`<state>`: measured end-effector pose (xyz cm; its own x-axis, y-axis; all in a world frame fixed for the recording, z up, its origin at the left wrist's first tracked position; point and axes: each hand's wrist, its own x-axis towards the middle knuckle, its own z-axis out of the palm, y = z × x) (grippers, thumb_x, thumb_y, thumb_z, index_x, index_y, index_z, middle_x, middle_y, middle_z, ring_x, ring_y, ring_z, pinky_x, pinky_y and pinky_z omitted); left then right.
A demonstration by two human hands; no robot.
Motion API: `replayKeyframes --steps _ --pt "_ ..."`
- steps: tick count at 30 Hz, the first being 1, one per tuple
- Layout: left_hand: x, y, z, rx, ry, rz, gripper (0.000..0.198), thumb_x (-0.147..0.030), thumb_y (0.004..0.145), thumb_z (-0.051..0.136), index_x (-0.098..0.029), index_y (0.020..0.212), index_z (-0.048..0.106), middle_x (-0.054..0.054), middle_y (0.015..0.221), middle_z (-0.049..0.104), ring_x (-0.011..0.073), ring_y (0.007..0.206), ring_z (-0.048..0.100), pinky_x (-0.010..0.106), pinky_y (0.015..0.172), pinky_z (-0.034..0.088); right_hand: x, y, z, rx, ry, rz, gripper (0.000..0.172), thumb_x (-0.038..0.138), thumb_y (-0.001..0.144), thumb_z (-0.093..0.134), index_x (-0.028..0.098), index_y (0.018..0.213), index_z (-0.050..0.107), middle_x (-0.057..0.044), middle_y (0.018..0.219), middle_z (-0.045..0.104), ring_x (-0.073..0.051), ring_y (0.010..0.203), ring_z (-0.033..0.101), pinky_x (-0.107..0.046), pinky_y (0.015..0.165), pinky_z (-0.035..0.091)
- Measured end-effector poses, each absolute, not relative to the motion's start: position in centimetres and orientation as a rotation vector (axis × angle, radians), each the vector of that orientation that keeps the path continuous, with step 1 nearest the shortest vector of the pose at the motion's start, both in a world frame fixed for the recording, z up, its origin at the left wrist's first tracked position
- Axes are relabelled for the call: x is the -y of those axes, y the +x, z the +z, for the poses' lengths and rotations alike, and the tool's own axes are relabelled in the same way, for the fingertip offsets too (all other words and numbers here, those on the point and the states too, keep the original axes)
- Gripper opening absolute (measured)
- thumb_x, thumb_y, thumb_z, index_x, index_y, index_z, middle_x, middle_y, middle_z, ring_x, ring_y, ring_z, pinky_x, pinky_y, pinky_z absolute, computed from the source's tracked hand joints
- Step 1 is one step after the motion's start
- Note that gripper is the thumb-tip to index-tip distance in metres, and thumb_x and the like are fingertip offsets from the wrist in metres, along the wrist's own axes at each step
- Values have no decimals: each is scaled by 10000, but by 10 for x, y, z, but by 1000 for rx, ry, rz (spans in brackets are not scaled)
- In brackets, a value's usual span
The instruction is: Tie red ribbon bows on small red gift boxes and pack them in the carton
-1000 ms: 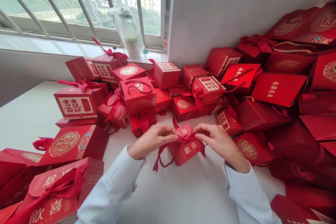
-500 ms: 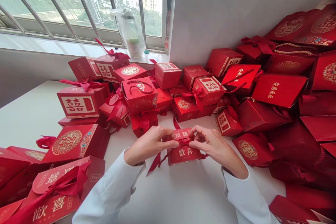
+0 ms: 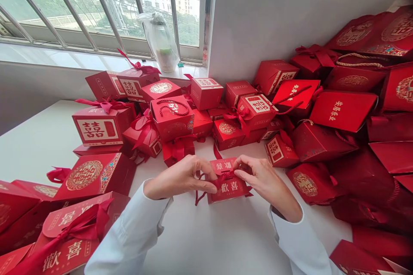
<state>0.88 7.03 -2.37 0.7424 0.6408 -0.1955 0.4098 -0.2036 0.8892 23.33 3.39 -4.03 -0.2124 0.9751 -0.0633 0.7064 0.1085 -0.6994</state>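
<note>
A small red gift box (image 3: 228,191) with pale printed characters lies on the white table in front of me. A dark red ribbon (image 3: 226,175) crosses its top, gathered in a knot at the middle. At the box's left side, my left hand (image 3: 189,176) has thumb and fingers closed on the ribbon, part of which dangles below them. My right hand (image 3: 258,178) pinches the ribbon just right of the knot, its fingertips hiding what they grip. Another ribbon end sticks out at the box's lower right.
Behind stands a group of red boxes (image 3: 171,120), several tied with ribbons. More boxes and bags (image 3: 342,111) are heaped at the right, against the wall. Ribboned boxes (image 3: 71,232) fill the lower left. A plastic-wrapped cup (image 3: 164,47) stands on the windowsill.
My left hand has shifted left, away from the knot, drawing the ribbon to that side. The right hand stays by the knot, and the ribbon's left end has been pulled up into a loop.
</note>
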Motion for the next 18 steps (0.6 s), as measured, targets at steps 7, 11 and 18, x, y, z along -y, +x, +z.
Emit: replayKeyframes --steps 7,11,18 --pt "-65 39 -43 -762 1897 614 129 -309 768 688 -204 787 759 53 934 702 185 924 585 242 816 437 -35 234 -40 1984 -1598 903 136 216 853 482 233 845 617 27 790 675 -145 684 590 -248 630 390" --pt "-62 52 -56 -969 1768 705 186 -311 794 646 -179 859 760 48 816 711 158 726 602 226 660 452 -36 236 -42 1975 -1616 872 102 239 848 507 232 867 607 43 689 632 -136 632 561 -238 577 373" --pt "-65 51 -57 -904 1583 721 233 -300 793 641 -138 920 748 62 901 733 187 805 635 232 700 484 -39 244 -40 1874 -1587 1038 177 292 854 494 208 989 573 49 604 569 -125 532 546 -232 521 405"
